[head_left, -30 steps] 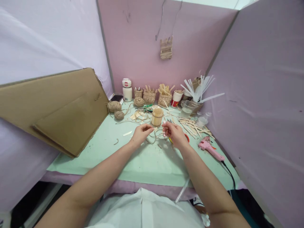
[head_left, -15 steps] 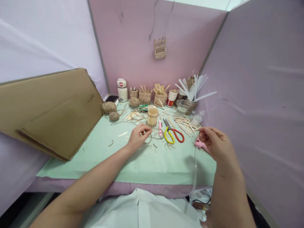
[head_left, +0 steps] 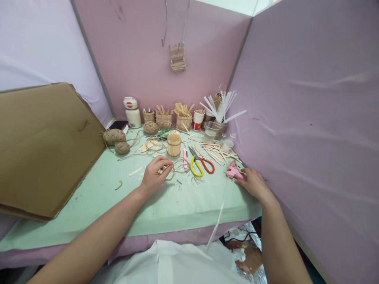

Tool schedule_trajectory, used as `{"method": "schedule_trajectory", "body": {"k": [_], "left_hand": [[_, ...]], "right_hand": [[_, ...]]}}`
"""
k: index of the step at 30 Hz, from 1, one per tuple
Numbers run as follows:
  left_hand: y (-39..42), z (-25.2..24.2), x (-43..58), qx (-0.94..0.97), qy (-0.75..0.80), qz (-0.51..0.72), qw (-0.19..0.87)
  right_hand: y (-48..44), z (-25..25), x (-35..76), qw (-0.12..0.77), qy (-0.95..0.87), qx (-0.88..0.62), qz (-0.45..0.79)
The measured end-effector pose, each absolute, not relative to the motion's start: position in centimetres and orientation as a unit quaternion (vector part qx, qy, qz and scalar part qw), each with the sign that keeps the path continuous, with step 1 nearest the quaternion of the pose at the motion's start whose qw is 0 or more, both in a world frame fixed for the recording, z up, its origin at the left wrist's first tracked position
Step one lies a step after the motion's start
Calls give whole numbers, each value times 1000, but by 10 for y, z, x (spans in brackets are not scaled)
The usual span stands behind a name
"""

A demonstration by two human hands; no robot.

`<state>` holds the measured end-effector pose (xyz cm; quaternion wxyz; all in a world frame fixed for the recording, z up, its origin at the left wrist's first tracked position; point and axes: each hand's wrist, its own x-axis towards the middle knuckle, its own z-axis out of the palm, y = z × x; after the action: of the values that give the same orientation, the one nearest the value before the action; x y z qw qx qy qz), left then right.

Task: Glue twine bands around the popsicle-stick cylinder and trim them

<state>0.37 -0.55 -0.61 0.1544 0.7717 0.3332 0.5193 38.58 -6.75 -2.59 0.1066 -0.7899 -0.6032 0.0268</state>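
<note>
My left hand (head_left: 156, 173) is closed in a pinch on a thin piece of twine (head_left: 169, 178), low over the green cloth. My right hand (head_left: 251, 182) reaches the handle of a pink glue gun (head_left: 233, 171) at the table's right side, its fingers and thumb around the handle. A clear glue stick (head_left: 217, 221) trails from the gun towards me. Beyond my left hand stands a small wooden cup (head_left: 174, 144) with twine bands. Scissors (head_left: 199, 161) with yellow and red handles and a pink cutter (head_left: 185, 158) lie between my hands.
Balls of twine (head_left: 115, 137) and a large cardboard sheet (head_left: 50, 150) are at the left. Wooden sticks (head_left: 214, 152) lie scattered at the right. Along the back stand a white bottle (head_left: 133, 117), stick-filled baskets (head_left: 184, 121) and a clear cup (head_left: 210, 133).
My right hand has come down from the air onto the pink glue gun's handle. My left hand keeps its pinch on the twine. The view has turned to the right.
</note>
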Motion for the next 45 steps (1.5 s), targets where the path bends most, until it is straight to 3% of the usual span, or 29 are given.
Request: {"method": "schedule_trajectory", "body": {"k": [5, 14, 19, 22, 25, 35, 45], "left_hand": [[-6, -5, 4, 773, 336, 517, 144], [-8, -4, 5, 767, 339, 516, 175], [-15, 0, 19, 686, 368, 499, 380], [-20, 5, 35, 638, 353, 414, 545], [-24, 12, 50, 604, 318, 357, 637], [-35, 30, 74, 363, 271, 322, 832], [-32, 38, 78, 277, 242, 348, 862]], "right_hand": [[-61, -37, 386, 144, -621, -770, 36], [-67, -18, 362, 328, -646, -689, 33], [-47, -7, 343, 396, -631, -667, 21], [-36, 0, 328, 420, -634, -649, 18], [-34, 9, 311, 428, -652, -625, 17], [-49, 31, 284, 456, -677, -577, -17], [-43, 34, 291, 449, -693, -563, -8]]}}
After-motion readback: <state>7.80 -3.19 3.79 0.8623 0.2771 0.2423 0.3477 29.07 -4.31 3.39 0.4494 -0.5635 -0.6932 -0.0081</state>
